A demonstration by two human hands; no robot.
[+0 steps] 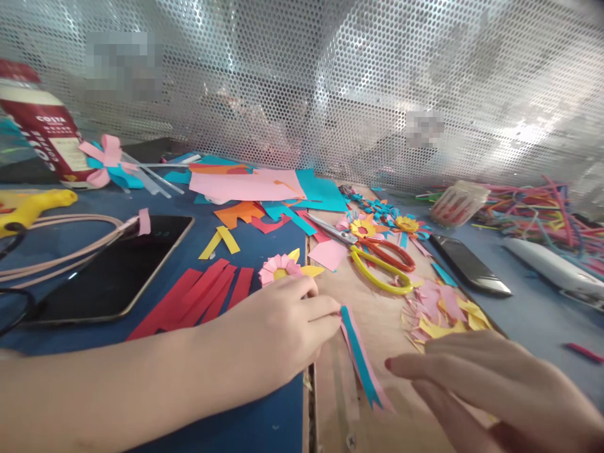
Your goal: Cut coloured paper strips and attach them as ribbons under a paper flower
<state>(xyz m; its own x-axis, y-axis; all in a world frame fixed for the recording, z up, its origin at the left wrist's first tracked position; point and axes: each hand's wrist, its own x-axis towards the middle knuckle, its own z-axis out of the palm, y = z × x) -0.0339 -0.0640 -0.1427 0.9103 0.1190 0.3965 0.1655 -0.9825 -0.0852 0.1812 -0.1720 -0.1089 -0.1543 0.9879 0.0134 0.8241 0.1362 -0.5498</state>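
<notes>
My left hand [287,321] reaches in from the left, its fingertips pinching the top end of a narrow paper strip [361,358]. The strip has a blue layer over a slightly wider pink one, and its lower end is notched. At the lower right my right hand [504,384] hovers near the strip without touching it, fingers stretched and nothing visible between them. Just behind my left hand lies a pink and yellow paper flower [280,268], partly covered. Scissors [377,261] with yellow and orange handles lie beyond the strip.
Red paper strips [202,292] and a tablet [116,267] lie left. Pink and blue sheets [250,184] rest at the back beside a Costa bottle [47,126]. Paper scraps [441,308], a black phone [469,264], a glue gun [33,207] and colourful stems [538,214] surround the workspace.
</notes>
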